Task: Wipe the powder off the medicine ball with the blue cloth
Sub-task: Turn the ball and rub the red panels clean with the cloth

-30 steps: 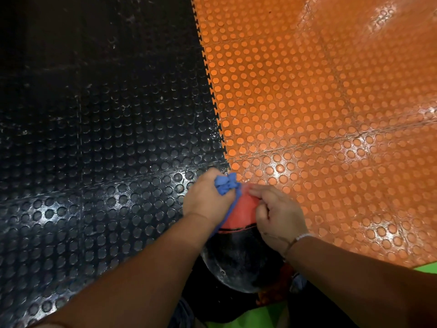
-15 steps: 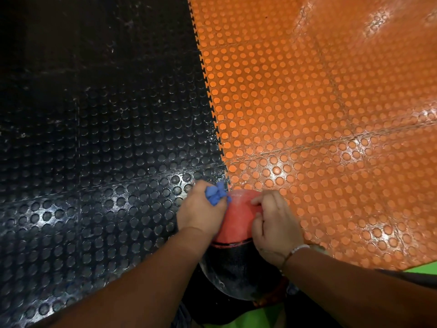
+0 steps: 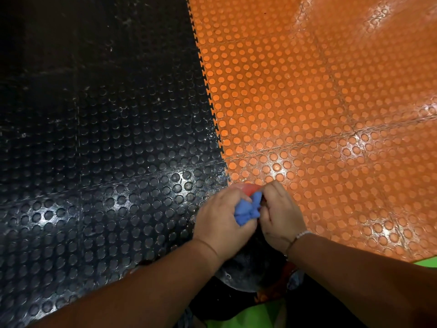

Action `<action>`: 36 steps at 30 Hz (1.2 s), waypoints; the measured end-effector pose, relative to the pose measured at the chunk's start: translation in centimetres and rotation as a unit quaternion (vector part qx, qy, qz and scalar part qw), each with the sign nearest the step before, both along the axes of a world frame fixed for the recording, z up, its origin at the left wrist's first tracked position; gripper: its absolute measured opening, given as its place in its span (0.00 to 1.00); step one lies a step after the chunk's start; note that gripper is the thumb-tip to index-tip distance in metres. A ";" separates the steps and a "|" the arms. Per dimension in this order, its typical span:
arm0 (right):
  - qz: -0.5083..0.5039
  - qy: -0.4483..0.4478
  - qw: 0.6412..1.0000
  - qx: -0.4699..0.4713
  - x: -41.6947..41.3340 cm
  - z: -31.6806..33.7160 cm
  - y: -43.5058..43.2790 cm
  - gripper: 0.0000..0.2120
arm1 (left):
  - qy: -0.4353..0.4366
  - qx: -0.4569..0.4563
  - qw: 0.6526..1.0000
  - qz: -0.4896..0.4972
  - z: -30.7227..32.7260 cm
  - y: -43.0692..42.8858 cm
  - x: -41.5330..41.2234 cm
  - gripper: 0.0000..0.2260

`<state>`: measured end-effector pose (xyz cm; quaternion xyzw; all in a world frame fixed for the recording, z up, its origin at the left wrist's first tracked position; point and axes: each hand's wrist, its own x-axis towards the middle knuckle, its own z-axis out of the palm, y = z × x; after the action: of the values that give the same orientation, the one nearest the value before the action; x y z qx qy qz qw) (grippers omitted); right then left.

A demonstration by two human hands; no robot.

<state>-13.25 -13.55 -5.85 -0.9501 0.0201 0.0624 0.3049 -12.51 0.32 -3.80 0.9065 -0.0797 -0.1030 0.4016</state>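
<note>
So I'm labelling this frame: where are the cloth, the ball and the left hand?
cloth (image 3: 247,210), head view, middle of the bunched blue wad.
ball (image 3: 248,273), head view, its dark near side below the hands.
left hand (image 3: 218,221), head view, back of the hand.

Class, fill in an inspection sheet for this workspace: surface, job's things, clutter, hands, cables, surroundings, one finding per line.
Surface: studded black rubber floor tiles interlocked with studded orange rubber floor tiles.
Job's things: round red-and-black medicine ball, whitish powder on its black part; crumpled blue cloth on top of it.
Clutter: nothing seen.
Hands: left hand grips the cloth; right hand rests on the ball beside it, thin bracelet at the wrist.
Cables: nothing seen.
Surroundings: bright green surface at the bottom edge.
</note>
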 end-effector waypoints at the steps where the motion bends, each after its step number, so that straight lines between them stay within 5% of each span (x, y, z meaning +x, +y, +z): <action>1: 0.002 0.003 1.000 0.006 -0.1 0.1 -0.2 0.16 | -0.026 0.017 0.999 -0.023 -0.3 0.2 0.1 0.08; 6: 0.005 0.019 0.999 0.035 0.2 0.2 0.6 0.14 | 0.169 0.103 0.969 0.145 -1.6 1.2 3.9 0.10; 11: -0.040 -0.005 0.997 0.059 0.1 0.0 0.0 0.15 | 0.083 0.084 0.993 0.007 0.2 -2.1 2.3 0.07; 16: 0.003 -0.012 0.999 0.041 0.1 0.4 0.8 0.13 | 0.161 0.150 0.968 0.123 -2.5 1.0 5.3 0.08; 22: 0.037 -0.026 0.999 0.028 -0.6 -0.3 -0.7 0.14 | 0.005 -0.023 0.999 0.037 -1.1 -1.1 0.2 0.10; 27: 0.065 -0.059 0.996 0.033 0.2 -0.4 -0.2 0.16 | 0.173 0.107 0.964 0.174 -4.3 3.3 4.0 0.09; 30: 0.075 -0.076 0.992 0.061 0.1 -0.7 -0.8 0.16 | 0.159 0.016 0.962 0.220 -3.9 2.8 2.5 0.11; 32: 0.063 -0.080 0.991 0.082 0.1 -1.0 -1.7 0.16 | 0.117 -0.068 0.978 0.159 -3.0 1.1 1.4 0.09; 34: 0.044 -0.077 0.992 0.093 0.5 -1.3 -2.4 0.17 | 0.100 -0.077 0.989 0.078 -2.8 0.2 1.8 0.08; 36: 0.042 -0.082 0.991 0.100 1.2 -1.5 -2.6 0.17 | 0.149 -0.052 0.981 0.116 -3.6 0.7 3.5 0.08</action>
<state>-12.06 -16.14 -7.33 -0.9166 -0.0517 -0.0010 0.3965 -8.96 1.01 -7.43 0.8622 0.0813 -0.1853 0.4644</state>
